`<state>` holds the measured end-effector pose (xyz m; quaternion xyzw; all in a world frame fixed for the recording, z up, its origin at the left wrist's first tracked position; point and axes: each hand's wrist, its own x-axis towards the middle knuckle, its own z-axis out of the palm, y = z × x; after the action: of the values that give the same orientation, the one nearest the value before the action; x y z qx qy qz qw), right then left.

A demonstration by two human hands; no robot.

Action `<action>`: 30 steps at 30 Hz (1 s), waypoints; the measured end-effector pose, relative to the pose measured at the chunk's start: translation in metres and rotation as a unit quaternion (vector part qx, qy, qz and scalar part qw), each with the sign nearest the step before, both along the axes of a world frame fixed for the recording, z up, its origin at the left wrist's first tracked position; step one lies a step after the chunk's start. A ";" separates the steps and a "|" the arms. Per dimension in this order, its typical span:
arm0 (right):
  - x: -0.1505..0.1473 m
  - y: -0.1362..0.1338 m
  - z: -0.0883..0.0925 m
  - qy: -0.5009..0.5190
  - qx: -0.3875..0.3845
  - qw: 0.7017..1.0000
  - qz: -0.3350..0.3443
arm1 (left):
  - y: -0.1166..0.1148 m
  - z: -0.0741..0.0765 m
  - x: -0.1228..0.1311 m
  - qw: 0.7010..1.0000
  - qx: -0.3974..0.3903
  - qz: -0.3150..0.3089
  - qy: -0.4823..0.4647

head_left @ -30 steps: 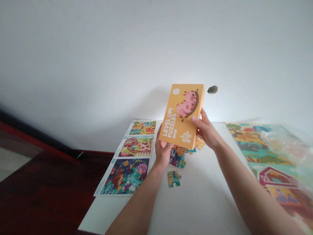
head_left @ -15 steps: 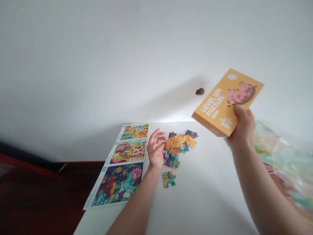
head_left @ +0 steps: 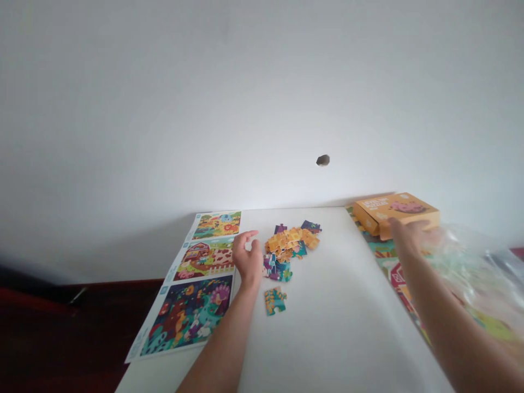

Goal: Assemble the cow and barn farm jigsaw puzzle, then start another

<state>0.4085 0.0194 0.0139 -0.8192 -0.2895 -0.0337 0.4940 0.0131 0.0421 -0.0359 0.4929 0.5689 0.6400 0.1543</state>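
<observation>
An orange puzzle box [head_left: 396,212] with a pink pig picture lies flat at the back right of the white table [head_left: 335,322]. My right hand [head_left: 406,238] is blurred just in front of it, at its near edge; whether it still touches the box is unclear. My left hand [head_left: 247,258] hovers with fingers loosely curled and nothing in it, beside a heap of jigsaw pieces [head_left: 290,246]. One loose teal and orange piece [head_left: 275,301] lies nearer me.
A picture sheet [head_left: 196,284] with three colourful scenes lies along the table's left edge. A large colourful poster [head_left: 399,273] and a clear plastic bag [head_left: 475,267] cover the right side. A white wall with a small dark mark [head_left: 323,160] stands behind. Dark red floor at left.
My right hand carried the orange box from the middle to the right and set it flat at the back right. My left hand let go of it and dropped beside the pieces.
</observation>
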 end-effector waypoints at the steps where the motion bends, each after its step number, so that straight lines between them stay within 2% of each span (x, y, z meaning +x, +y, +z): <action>1: -0.012 -0.001 -0.003 -0.027 -0.003 1.000 -0.007 | 0.000 -0.001 0.000 0.999 -0.010 -0.006 0.049; 2: -0.027 -0.001 -0.007 -0.075 0.010 0.997 0.018 | 0.000 -0.002 0.000 0.996 -0.015 -0.020 0.090; 4: -0.063 -0.001 -0.019 -0.162 0.046 0.971 0.168 | 0.000 -0.005 0.003 0.987 -0.023 -0.052 0.148; 5: -0.084 -0.001 -0.026 -0.177 0.054 0.950 0.250 | 0.000 -0.006 0.005 0.983 -0.028 -0.066 0.168; 7: -0.124 0.001 -0.041 -0.167 0.037 0.913 0.370 | -0.001 -0.009 0.007 0.974 -0.045 -0.090 0.202; 10: -0.169 0.002 -0.058 -0.186 0.025 0.867 0.461 | -0.003 -0.010 0.008 0.963 -0.061 -0.122 0.231; 13: -0.188 0.001 -0.061 -0.248 -0.001 0.813 0.526 | -0.004 -0.007 0.007 0.956 -0.041 -0.173 0.232; 16: -0.189 0.000 -0.057 -0.286 -0.036 0.766 0.575 | -0.006 -0.003 0.008 0.939 -0.020 -0.256 0.229; 18: -0.186 0.000 -0.056 -0.288 -0.048 0.755 0.587 | -0.008 0.000 0.009 0.926 -0.027 -0.287 0.244; 23: -0.181 0.001 -0.056 -0.274 -0.046 0.759 0.589 | -0.014 0.002 0.008 0.894 -0.068 -0.309 0.318; 30: -0.179 0.002 -0.052 -0.256 -0.028 0.765 0.590 | -0.011 -0.003 0.010 0.909 -0.056 -0.305 0.278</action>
<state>0.2296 0.0212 -0.0383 -0.4609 -0.8325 0.0644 0.3004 0.0228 0.0316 -0.0390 0.7909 0.4453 0.3659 0.2055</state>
